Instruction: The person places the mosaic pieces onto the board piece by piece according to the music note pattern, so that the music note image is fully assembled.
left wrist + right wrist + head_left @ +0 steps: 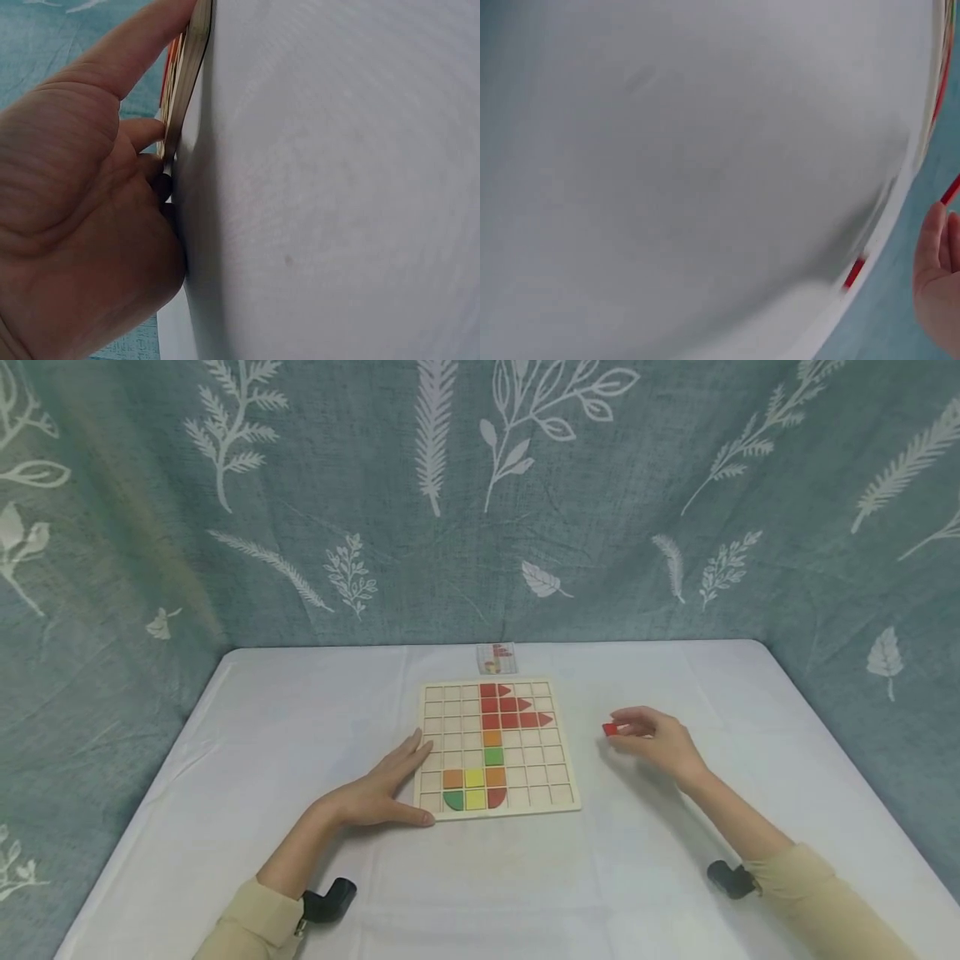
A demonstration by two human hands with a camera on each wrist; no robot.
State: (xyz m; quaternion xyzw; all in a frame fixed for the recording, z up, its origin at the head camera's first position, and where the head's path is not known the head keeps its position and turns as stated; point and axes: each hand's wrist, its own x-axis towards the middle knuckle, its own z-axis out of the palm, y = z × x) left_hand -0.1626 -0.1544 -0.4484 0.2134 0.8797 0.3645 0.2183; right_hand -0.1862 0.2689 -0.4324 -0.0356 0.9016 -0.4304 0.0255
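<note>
A pale wooden grid board [534, 777] lies on the white-covered table, with red, orange, green and yellow pieces set in some of its squares. My left hand [382, 789] rests at the board's lower left corner, fingers on its left side and thumb along the near edge. In the left wrist view the same hand [82, 195] touches the board's side [187, 82]. To the right of the board, my right hand [656, 743] pinches a small red piece [609, 729] above the table. The right wrist view shows another red piece [853, 273] lying on the cloth.
A small picture card [497, 658] with a coloured pattern lies just behind the board. A patterned blue-green curtain [450, 568] stands along the table's far edge and sides. White cloth [315, 710] covers the table.
</note>
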